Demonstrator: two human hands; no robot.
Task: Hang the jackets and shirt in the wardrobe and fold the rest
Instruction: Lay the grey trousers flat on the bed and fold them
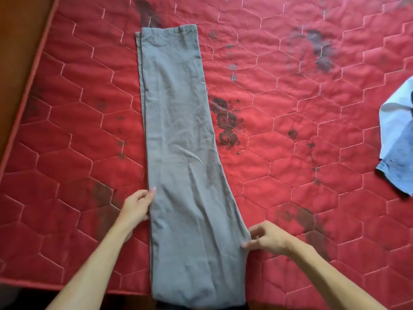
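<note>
1. Red quilted mattress (290, 130), stitched in hexagons and blotched with dark marks, spreads under everything. A bunched pale blue denim and white garment (395, 139) lies at its right edge, well apart from my work.
2. Long grey cloth trousers (178, 130) lie flat on the mattress, doubled leg over leg. They run from the near edge straight away from me, with the narrower end farthest off.
3. They look soft, light and limp, with shallow creases. I judge they will sag and slip out of line if lifted at one point, so the two long edges near the wide end are the places to hold.
4. My left hand (137, 206) lies against the left edge, fingers (152, 192) loosely curled with one tip touching the cloth. Whether they hold it I cannot tell.
5. My right hand (266, 239) pinches the right edge between thumb and fingertips.
</note>
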